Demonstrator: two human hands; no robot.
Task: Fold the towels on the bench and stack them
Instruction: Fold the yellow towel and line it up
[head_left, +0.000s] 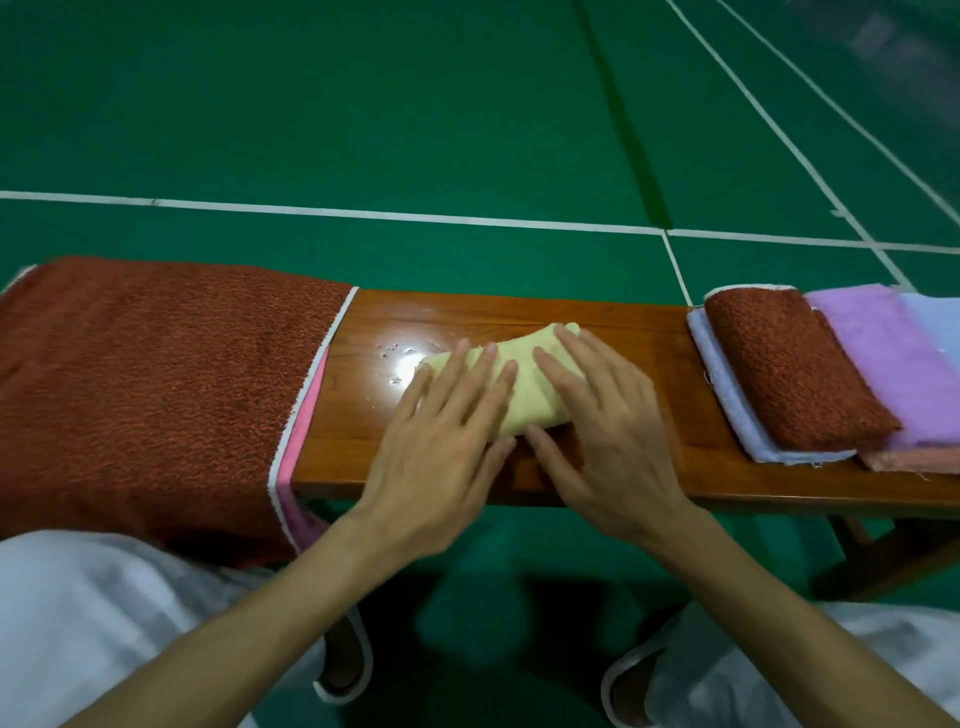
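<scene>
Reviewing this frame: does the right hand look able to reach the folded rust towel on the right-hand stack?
Probably yes. The right hand lies flat on the yellow towel, holding nothing, and only bare bench separates it from the folded rust towel.

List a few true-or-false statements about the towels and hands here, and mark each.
1. The left hand and right hand both rest, fingers straight, on the pale yellow folded terry towel. True.
2. The large rust-red terry towel at the left is folded small. False: it lies spread over the wooden bench's end.
3. A small folded rust-red towel lies on a light blue towel at the right. True.
4. The yellow towel touches that rust-red towel. False: bare wood separates them.
</scene>
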